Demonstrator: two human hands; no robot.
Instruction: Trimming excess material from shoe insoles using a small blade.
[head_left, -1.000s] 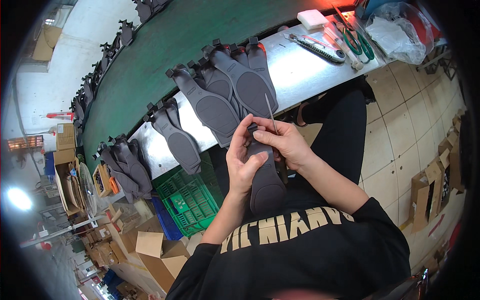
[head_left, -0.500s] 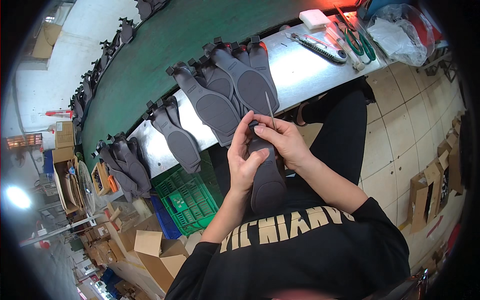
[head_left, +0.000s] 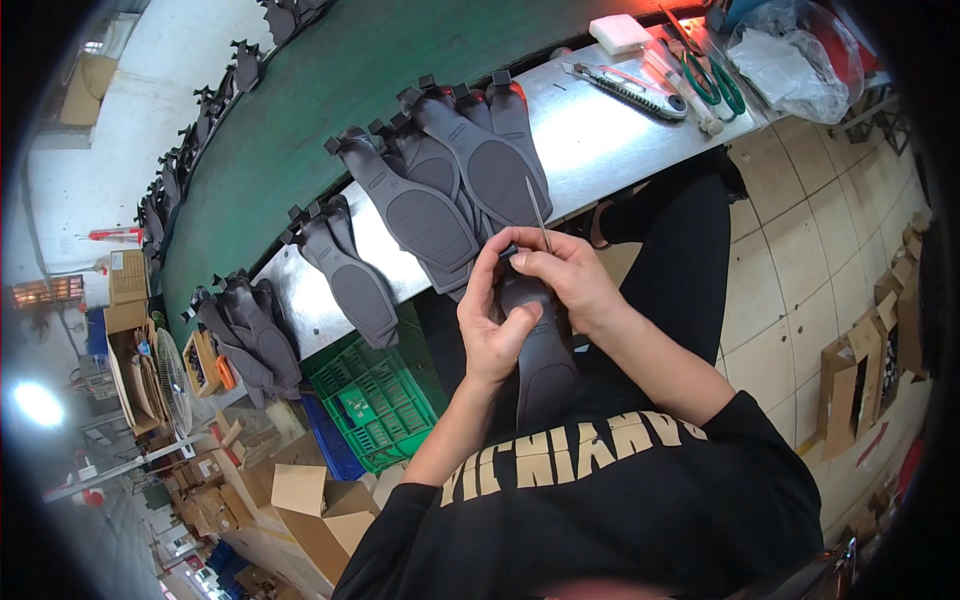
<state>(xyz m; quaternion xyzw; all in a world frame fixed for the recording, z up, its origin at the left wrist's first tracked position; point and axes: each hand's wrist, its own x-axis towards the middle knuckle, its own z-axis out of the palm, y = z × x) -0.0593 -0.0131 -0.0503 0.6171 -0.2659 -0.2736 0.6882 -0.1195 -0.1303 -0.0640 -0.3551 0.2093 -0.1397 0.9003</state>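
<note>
My left hand (head_left: 490, 320) grips a dark grey shoe sole (head_left: 545, 360) held upright over my lap, fingers wrapped round its upper part. My right hand (head_left: 565, 280) pinches a thin metal pick (head_left: 538, 215) whose tip points up past the sole's top end. Both hands meet at the top of the sole. Just beyond them, several matching grey soles (head_left: 440, 190) lie overlapping on a metal worktable (head_left: 600, 140).
A green conveyor belt (head_left: 330, 90) runs behind the table with more soles along its far edge. Green-handled scissors (head_left: 715, 80), a utility knife (head_left: 625, 88), a white block and a plastic bag lie at the table's right end. A green crate (head_left: 375, 400) and cardboard boxes stand on the floor at left.
</note>
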